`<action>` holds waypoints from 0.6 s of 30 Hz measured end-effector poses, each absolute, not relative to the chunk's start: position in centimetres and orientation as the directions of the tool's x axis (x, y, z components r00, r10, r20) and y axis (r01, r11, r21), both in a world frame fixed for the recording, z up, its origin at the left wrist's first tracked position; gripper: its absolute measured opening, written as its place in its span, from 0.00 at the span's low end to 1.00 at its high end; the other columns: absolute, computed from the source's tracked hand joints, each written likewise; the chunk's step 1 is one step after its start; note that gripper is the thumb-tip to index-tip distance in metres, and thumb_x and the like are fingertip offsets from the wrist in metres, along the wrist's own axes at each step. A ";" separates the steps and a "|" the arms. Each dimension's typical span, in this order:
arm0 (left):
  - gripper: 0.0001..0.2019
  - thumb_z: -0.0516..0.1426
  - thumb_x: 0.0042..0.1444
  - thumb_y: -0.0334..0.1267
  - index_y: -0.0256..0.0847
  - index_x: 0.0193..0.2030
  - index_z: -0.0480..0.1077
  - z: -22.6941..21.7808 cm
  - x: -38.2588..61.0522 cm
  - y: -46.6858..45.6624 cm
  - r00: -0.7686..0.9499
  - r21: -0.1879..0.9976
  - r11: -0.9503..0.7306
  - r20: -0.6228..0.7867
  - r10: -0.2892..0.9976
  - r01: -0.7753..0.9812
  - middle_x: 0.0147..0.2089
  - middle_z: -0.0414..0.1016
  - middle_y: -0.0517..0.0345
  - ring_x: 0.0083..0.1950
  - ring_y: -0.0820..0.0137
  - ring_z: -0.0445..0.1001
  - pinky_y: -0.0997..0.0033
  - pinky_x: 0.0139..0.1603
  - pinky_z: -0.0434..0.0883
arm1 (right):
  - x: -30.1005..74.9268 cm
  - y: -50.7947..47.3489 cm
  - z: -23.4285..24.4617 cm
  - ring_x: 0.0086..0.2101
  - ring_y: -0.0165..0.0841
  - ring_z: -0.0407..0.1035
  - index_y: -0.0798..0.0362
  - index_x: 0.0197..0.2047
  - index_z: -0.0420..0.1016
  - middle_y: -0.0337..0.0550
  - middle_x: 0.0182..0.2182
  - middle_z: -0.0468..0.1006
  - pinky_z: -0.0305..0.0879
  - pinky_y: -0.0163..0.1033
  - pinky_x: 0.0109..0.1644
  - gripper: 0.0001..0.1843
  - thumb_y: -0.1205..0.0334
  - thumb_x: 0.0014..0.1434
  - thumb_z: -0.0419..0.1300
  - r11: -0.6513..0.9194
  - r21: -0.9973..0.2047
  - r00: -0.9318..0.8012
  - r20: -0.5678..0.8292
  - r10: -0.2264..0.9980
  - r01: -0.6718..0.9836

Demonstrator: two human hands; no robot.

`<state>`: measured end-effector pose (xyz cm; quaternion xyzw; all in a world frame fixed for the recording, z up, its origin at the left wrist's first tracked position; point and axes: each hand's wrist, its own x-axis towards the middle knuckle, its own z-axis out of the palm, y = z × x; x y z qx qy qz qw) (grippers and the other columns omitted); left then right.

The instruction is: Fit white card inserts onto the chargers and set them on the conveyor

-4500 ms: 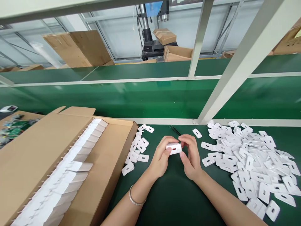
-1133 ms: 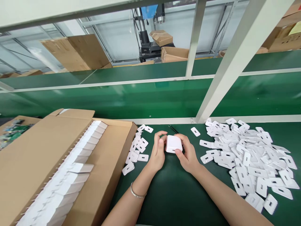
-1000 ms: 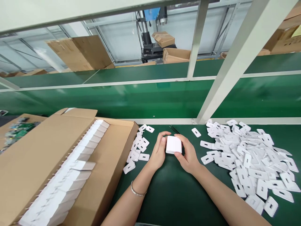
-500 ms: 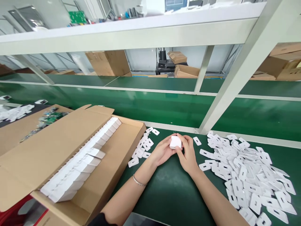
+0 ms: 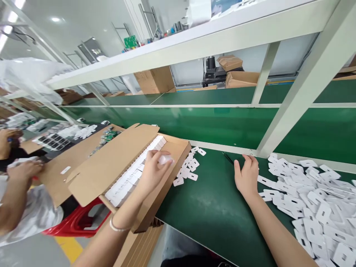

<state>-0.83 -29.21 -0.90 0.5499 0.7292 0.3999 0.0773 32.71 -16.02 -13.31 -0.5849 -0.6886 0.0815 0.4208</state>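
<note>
My left hand (image 5: 154, 168) is over the open cardboard box (image 5: 116, 163), closed on a small white plastic block (image 5: 164, 160). Inside the box a row of white blocks (image 5: 133, 174) lies packed side by side. My right hand (image 5: 246, 176) rests on the green mat with fingers stretched flat, holding nothing. It sits at the left edge of a large heap of white plastic plates (image 5: 311, 200) with rectangular cut-outs. A smaller cluster of the same plates (image 5: 189, 170) lies between the box and my right hand.
Black tweezers (image 5: 228, 158) lie near the white rail behind my right hand. A slanted white frame post (image 5: 300, 85) rises at the right. At the far left another person's hands (image 5: 16, 174) work by trays of small parts. A red crate (image 5: 83, 222) stands under the box.
Both hands held the white block together at the mat's middle. Now my left hand has carried it left over the box, my right hand has let go and lies flat. The view swung left.
</note>
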 end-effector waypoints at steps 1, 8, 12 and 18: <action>0.14 0.62 0.62 0.45 0.43 0.51 0.79 -1.2 -2.9 -29.1 -0.371 0.546 0.138 0.342 0.863 0.826 0.51 0.67 0.47 0.56 0.55 0.73 0.53 0.62 0.74 | 32.6 -16.0 -13.4 0.65 0.60 0.61 0.58 0.65 0.68 0.70 0.63 0.65 0.62 0.69 0.66 0.33 0.40 0.74 0.47 0.301 -0.596 0.029 0.479 0.877 0.745; 0.13 0.58 0.65 0.43 0.44 0.50 0.81 -5.1 -10.4 -28.3 -0.350 -0.092 0.360 0.109 0.930 0.928 0.53 0.71 0.39 0.62 0.43 0.69 0.46 0.63 0.72 | 33.1 -15.9 -13.9 0.62 0.58 0.64 0.56 0.63 0.70 0.66 0.59 0.68 0.63 0.68 0.64 0.32 0.39 0.73 0.46 0.324 -0.581 0.009 0.496 0.868 0.746; 0.17 0.56 0.67 0.46 0.43 0.54 0.82 -6.1 -11.5 -29.4 -0.379 -0.104 0.392 0.130 0.916 0.914 0.64 0.67 0.34 0.67 0.40 0.65 0.41 0.67 0.68 | 33.4 -15.6 -13.9 0.60 0.58 0.65 0.56 0.61 0.72 0.66 0.57 0.70 0.64 0.68 0.63 0.33 0.37 0.73 0.45 0.328 -0.569 -0.010 0.489 0.872 0.754; 0.22 0.48 0.72 0.48 0.49 0.58 0.81 -5.4 -12.8 -29.5 -0.430 -0.026 0.430 0.006 0.903 0.902 0.75 0.61 0.41 0.76 0.43 0.57 0.39 0.74 0.61 | 33.4 -15.6 -13.7 0.60 0.58 0.65 0.56 0.61 0.72 0.65 0.57 0.70 0.64 0.67 0.63 0.32 0.38 0.73 0.47 0.315 -0.556 -0.029 0.462 0.887 0.769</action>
